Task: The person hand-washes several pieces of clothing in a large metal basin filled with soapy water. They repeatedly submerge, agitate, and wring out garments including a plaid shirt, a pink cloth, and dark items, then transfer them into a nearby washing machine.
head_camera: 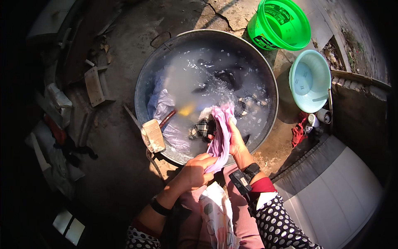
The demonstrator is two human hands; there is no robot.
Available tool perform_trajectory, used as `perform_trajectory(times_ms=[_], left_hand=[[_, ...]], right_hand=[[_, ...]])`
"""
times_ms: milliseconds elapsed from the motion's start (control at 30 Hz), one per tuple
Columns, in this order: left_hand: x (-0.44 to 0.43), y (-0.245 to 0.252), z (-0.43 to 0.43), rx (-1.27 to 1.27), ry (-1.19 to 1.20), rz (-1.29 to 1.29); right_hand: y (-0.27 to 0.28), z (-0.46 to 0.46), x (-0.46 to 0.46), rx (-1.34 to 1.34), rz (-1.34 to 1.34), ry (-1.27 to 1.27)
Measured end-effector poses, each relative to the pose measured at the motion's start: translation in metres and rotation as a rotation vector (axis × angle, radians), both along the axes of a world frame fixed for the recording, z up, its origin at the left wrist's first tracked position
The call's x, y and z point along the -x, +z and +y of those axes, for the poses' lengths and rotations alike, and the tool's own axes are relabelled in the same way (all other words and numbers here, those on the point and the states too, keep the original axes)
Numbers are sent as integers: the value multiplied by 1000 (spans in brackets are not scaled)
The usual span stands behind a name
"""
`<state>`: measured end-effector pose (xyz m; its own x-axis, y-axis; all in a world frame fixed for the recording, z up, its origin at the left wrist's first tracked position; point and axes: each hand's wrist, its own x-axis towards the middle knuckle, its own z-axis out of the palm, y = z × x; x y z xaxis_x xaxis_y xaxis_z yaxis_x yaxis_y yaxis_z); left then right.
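Observation:
A wet pink cloth [221, 133] stretches between my two hands over the near edge of a round metal tub [141, 93]. My left hand [197, 169] grips its near end, just outside the rim. Farther along, my right hand [234, 138] holds the cloth, and its far end reaches the cloudy, bubbly water. A plaid cloth [202, 128] lies in the water by the pink one. Pale lavender fabric [164, 104] floats along the tub's left side. Dark cloth [228, 77] shows partly at the surface; the water hides the rest.
A wooden block [153, 136] sits at the tub's left rim, beside a reddish-brown rod [168, 119]. A green bucket [261, 28] and a pale turquoise basin [320, 90] stand to the right. Red cloth [300, 129] lies below the basin. A small wooden stool [94, 87] is at left.

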<state>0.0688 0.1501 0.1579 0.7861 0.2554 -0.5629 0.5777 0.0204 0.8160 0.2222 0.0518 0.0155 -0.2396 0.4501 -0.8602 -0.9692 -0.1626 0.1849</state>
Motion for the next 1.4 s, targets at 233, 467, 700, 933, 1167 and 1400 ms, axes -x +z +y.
perform_trajectory(times_ms=[233,467,700,933,1167,1400], left_hand=[[15,-59,-12,776,1340,121],[-20,-88,-87,949,1168,-102],[2,-37,-119,1740,1370,-165],[2,-32,-112,1177,1013,-86],[-16,-18,-69,67,534,287],[-5,-54,-62,-75,195,433]], right_hand=[[31,0,37,304,-481,96],[113,-40,10,-304,-1277,1273],[85,-66,14,-54,-464,-30],[105,-12,-11,-616,-1028,519],[115,5,7,-568,-1594,995],[79,18,27,-134,-1351,1275]])
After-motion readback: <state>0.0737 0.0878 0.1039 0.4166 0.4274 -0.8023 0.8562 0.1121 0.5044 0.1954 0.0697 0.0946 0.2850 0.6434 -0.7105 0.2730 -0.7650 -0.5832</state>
